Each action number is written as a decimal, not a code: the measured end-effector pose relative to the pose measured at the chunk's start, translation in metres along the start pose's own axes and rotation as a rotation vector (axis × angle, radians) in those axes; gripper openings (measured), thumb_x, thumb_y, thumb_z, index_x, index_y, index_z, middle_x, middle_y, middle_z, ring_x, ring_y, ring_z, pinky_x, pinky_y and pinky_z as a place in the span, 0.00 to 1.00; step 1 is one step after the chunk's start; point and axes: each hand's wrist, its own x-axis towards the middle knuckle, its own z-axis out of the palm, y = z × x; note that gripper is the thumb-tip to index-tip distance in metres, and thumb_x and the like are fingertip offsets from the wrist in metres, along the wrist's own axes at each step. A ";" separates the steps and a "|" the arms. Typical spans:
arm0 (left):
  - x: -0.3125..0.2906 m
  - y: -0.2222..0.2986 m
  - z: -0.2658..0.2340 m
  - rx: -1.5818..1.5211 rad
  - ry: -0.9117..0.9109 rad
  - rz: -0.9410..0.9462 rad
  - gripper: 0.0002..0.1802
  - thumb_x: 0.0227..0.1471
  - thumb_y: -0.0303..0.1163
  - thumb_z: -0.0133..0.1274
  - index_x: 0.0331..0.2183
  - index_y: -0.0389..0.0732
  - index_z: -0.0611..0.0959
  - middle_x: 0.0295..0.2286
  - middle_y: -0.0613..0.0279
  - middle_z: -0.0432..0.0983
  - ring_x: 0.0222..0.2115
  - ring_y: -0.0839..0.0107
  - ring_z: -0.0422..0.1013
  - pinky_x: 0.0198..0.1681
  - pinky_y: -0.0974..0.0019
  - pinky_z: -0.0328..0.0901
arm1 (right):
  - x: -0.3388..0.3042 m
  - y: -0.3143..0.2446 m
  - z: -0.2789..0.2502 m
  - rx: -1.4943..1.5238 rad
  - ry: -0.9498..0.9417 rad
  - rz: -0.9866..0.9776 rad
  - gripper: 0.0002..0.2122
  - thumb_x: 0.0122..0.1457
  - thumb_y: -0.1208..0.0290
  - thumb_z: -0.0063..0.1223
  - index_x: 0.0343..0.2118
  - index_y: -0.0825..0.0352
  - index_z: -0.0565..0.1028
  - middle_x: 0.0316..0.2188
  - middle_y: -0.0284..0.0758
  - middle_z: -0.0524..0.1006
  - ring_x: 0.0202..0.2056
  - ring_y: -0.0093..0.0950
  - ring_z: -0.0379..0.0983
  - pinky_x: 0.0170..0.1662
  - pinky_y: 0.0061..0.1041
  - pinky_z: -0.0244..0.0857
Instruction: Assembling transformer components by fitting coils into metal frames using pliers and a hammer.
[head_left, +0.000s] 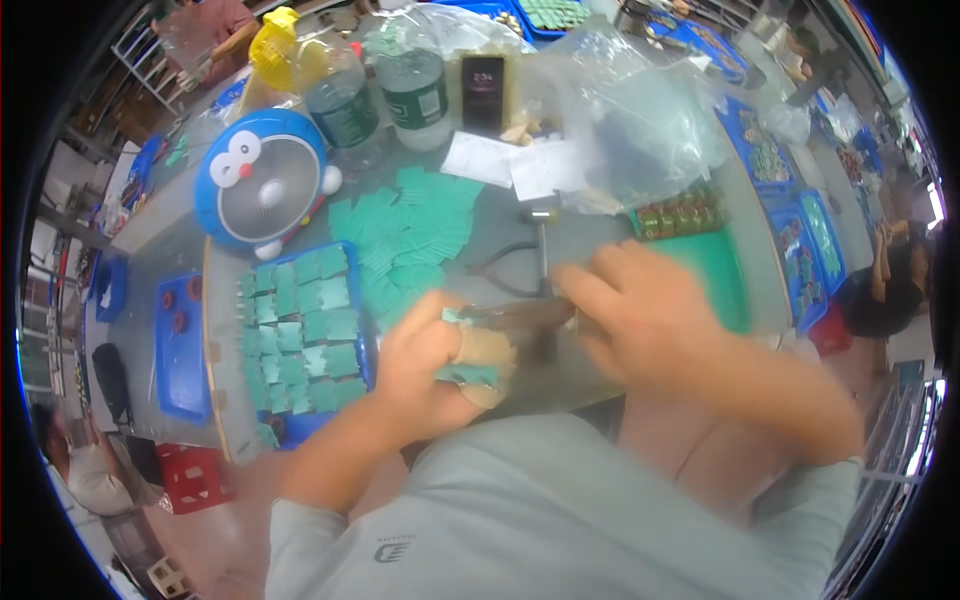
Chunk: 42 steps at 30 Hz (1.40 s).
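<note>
Head view. We note the left hand [425,365] with its fingers curled closed around a tan-and-green piece [485,350], held just above the near edge of the tabletop [500,225]. The right hand [640,315] has its fingers drawn in, pinching the outer end of a dark strip [530,313], which reaches across to the piece; blur hides its exact kind and whether it is joined there.

To our left, a blue tray [305,430] holds rows of green-topped parts [305,330]; loose green cards [410,225] lie beside it. Pliers [505,268] lie beyond the hands.

Step in hand, as we judge it: two-handed work on the held piece, left steadying, right handling the strip. The next move calls for a firm left grip and controlled right-hand tension.
</note>
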 end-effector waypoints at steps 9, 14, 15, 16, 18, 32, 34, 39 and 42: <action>0.005 0.003 -0.002 -0.008 0.039 0.058 0.15 0.42 0.23 0.72 0.30 0.43 0.81 0.29 0.57 0.80 0.26 0.61 0.73 0.28 0.63 0.67 | -0.007 -0.008 0.032 0.173 0.122 0.113 0.24 0.46 0.75 0.66 0.50 0.64 0.76 0.31 0.37 0.69 0.33 0.38 0.70 0.33 0.37 0.67; 0.012 -0.002 0.000 -0.017 0.016 0.051 0.16 0.40 0.23 0.73 0.30 0.44 0.80 0.29 0.56 0.80 0.26 0.60 0.74 0.27 0.62 0.68 | 0.000 0.004 0.014 0.173 0.116 0.071 0.24 0.46 0.75 0.66 0.50 0.65 0.76 0.31 0.37 0.70 0.33 0.39 0.70 0.35 0.36 0.68; 0.011 0.001 -0.002 -0.022 0.019 0.068 0.16 0.40 0.23 0.73 0.30 0.44 0.80 0.29 0.56 0.80 0.26 0.60 0.74 0.27 0.62 0.68 | -0.001 0.003 0.011 0.156 0.124 0.074 0.24 0.46 0.75 0.66 0.50 0.65 0.76 0.31 0.37 0.70 0.33 0.39 0.70 0.35 0.36 0.68; 0.008 0.004 -0.005 0.031 -0.024 0.054 0.16 0.39 0.24 0.73 0.30 0.44 0.81 0.29 0.57 0.80 0.26 0.60 0.74 0.27 0.61 0.68 | -0.002 0.000 0.008 0.151 0.108 0.045 0.24 0.46 0.74 0.65 0.50 0.65 0.76 0.31 0.38 0.71 0.33 0.39 0.71 0.35 0.36 0.68; 0.009 0.003 -0.002 0.033 -0.017 0.105 0.16 0.38 0.25 0.73 0.30 0.45 0.81 0.28 0.58 0.80 0.26 0.58 0.74 0.28 0.59 0.68 | -0.009 0.006 0.009 0.144 0.115 -0.004 0.22 0.46 0.72 0.63 0.48 0.66 0.75 0.31 0.39 0.72 0.34 0.40 0.72 0.36 0.37 0.68; 0.009 0.005 0.006 -0.006 0.033 0.043 0.15 0.40 0.23 0.69 0.27 0.44 0.77 0.25 0.59 0.77 0.24 0.59 0.72 0.29 0.60 0.68 | -0.019 -0.001 0.018 0.179 0.140 0.063 0.13 0.55 0.72 0.57 0.43 0.68 0.72 0.35 0.45 0.75 0.35 0.46 0.76 0.38 0.44 0.72; 0.009 0.004 0.007 -0.009 0.059 0.064 0.15 0.40 0.22 0.69 0.27 0.44 0.77 0.25 0.58 0.77 0.24 0.59 0.71 0.29 0.60 0.67 | -0.022 -0.005 0.029 0.223 0.131 0.086 0.13 0.56 0.71 0.58 0.43 0.68 0.72 0.35 0.45 0.75 0.35 0.46 0.76 0.39 0.44 0.71; 0.011 0.009 0.005 -0.017 0.036 0.058 0.15 0.40 0.22 0.68 0.26 0.43 0.76 0.24 0.57 0.75 0.23 0.58 0.71 0.27 0.61 0.66 | -0.028 -0.004 0.038 0.302 0.057 0.121 0.14 0.57 0.69 0.58 0.43 0.67 0.72 0.34 0.45 0.75 0.37 0.48 0.75 0.40 0.44 0.71; 0.009 0.011 0.000 -0.016 0.005 0.111 0.15 0.41 0.22 0.68 0.26 0.43 0.76 0.23 0.57 0.75 0.23 0.58 0.71 0.27 0.61 0.66 | -0.029 -0.005 0.033 0.350 -0.079 0.173 0.16 0.52 0.68 0.60 0.43 0.66 0.72 0.38 0.45 0.77 0.39 0.47 0.77 0.39 0.46 0.72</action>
